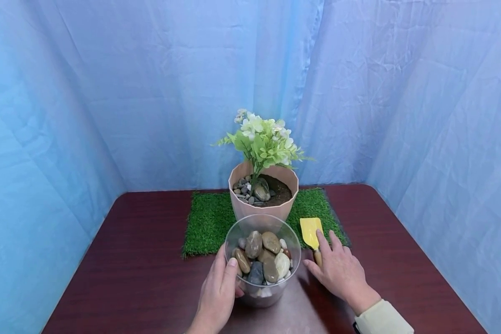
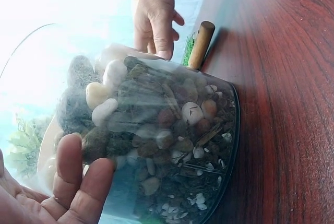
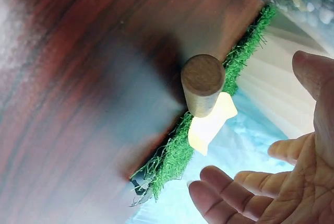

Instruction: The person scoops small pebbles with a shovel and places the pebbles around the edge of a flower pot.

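A clear plastic container full of stones stands in front of the flowerpot. Large smooth stones lie on top; smaller pebbles show through its wall. My left hand grips the container's left side, thumb near the rim and fingers against the wall. With fingers spread, my right hand hovers beside a small yellow shovel and holds nothing. The shovel's wooden handle points toward me; in the right wrist view there is a gap between it and the palm.
Behind the container, a pink flowerpot stands on an artificial grass mat. It holds dark soil, small stones and a plant with white flowers. Blue curtains surround the dark red table.
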Demonstrator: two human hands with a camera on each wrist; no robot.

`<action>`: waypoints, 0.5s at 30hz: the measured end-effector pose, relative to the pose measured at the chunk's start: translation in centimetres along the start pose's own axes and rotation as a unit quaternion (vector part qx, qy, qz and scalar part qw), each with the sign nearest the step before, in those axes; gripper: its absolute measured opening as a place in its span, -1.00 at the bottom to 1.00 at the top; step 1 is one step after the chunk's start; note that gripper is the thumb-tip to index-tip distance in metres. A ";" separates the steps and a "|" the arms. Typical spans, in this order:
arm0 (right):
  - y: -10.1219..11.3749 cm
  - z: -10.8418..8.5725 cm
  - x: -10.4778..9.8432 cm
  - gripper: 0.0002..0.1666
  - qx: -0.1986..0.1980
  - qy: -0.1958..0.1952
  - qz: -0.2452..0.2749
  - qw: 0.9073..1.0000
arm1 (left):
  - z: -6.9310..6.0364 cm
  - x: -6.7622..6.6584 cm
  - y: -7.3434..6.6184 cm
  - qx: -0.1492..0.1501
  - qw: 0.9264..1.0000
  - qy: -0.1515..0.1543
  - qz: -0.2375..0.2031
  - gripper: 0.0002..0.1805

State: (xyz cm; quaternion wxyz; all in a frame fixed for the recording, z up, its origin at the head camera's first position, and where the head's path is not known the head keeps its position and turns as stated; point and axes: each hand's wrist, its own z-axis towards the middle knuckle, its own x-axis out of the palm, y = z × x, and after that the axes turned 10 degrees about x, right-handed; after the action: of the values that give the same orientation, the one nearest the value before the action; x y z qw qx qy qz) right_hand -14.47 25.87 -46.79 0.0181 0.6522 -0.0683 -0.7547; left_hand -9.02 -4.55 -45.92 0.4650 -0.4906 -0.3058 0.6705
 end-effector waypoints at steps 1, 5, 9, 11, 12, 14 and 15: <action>0.0 0.0 0.0 0.07 0.003 0.004 0.000 1.000 | 0.0 0.0 0.0 -0.001 1.000 -0.002 -0.001 -0.43; 0.0 0.0 0.2 0.08 0.015 0.025 0.001 1.000 | 0.0 0.0 0.1 -0.004 1.000 -0.005 -0.001 -0.44; 0.0 0.0 0.4 0.10 0.031 0.050 0.001 0.998 | 0.0 -0.1 0.3 -0.004 1.000 -0.005 0.003 -0.45; 0.0 0.0 0.5 0.11 0.040 0.063 0.000 0.997 | 0.0 0.0 0.3 -0.005 1.000 -0.005 0.004 -0.45; -0.1 0.0 0.6 0.11 0.044 0.068 -0.001 0.997 | 0.0 0.0 0.3 -0.006 1.000 -0.005 0.004 -0.45; -0.1 0.0 0.7 0.12 0.050 0.076 -0.001 0.996 | 0.0 0.0 0.4 -0.008 1.000 -0.005 0.004 -0.45; -0.2 0.1 0.8 0.13 0.051 0.078 -0.001 0.996 | 0.0 0.0 0.4 -0.010 1.000 -0.005 0.003 -0.45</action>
State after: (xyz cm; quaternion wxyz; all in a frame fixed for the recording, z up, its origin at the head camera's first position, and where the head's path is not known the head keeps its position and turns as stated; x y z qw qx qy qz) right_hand -14.64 25.94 -47.56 -0.0106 0.7095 -0.1048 -0.6968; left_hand -9.18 -4.65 -46.25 0.4567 -0.4924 -0.3132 0.6715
